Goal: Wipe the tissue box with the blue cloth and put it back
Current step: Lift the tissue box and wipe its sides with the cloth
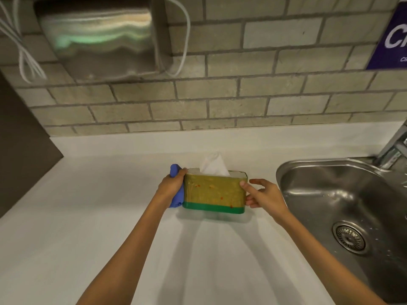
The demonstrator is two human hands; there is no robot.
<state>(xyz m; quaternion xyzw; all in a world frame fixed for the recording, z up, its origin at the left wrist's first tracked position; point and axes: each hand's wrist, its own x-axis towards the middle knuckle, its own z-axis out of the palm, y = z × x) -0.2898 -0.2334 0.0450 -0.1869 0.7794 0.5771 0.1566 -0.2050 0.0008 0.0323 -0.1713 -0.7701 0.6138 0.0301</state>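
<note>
A yellow-green tissue box (213, 192) with a dark green base band stands upright on the white counter (88, 227), a white tissue (213, 166) poking out of its top. Small red and orange spots mark its front. My left hand (170, 187) grips a bunched blue cloth (177, 198) and presses it against the box's left end. My right hand (263, 194) is at the box's right end, thumb on the front corner, fingers spread beside it.
A steel sink (343, 208) with a drain lies just right of the box, a tap (394, 150) at its far corner. A tiled wall behind carries a steel hand dryer (99, 36), white cables and a purple sign (392, 38).
</note>
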